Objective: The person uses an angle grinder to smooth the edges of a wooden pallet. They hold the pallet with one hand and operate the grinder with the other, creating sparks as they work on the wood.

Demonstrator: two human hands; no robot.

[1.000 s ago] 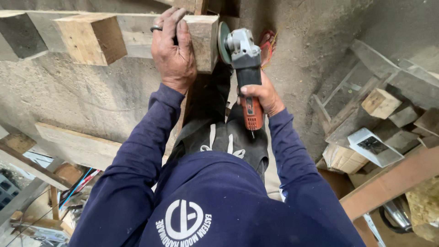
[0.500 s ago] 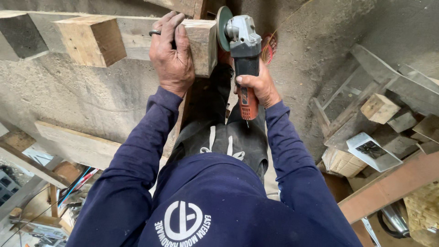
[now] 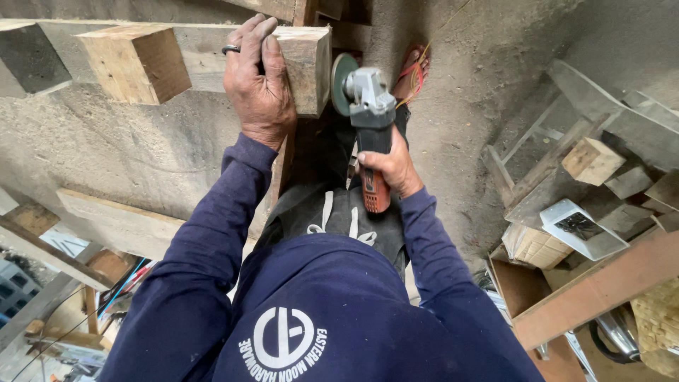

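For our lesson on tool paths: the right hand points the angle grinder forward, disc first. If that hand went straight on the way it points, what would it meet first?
Judging from this view, the right hand drives the angle grinder toward the end of the wooden beam that the left hand steadies. The disc sits beside that end face; contact is unclear.

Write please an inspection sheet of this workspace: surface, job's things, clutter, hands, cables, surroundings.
Surface: dusty concrete floor.
Job's things: thick wood beam; grinder, disc beside the beam's end, contact unclear.
Clutter: wood offcuts and a white box at right; planks at left.
Hands: left hand, ring on a finger, presses on the beam; right hand grips the grinder.
Cables: thin wires at lower left; grinder's cable not seen.
Surroundings: red sandal on the floor beyond the grinder.
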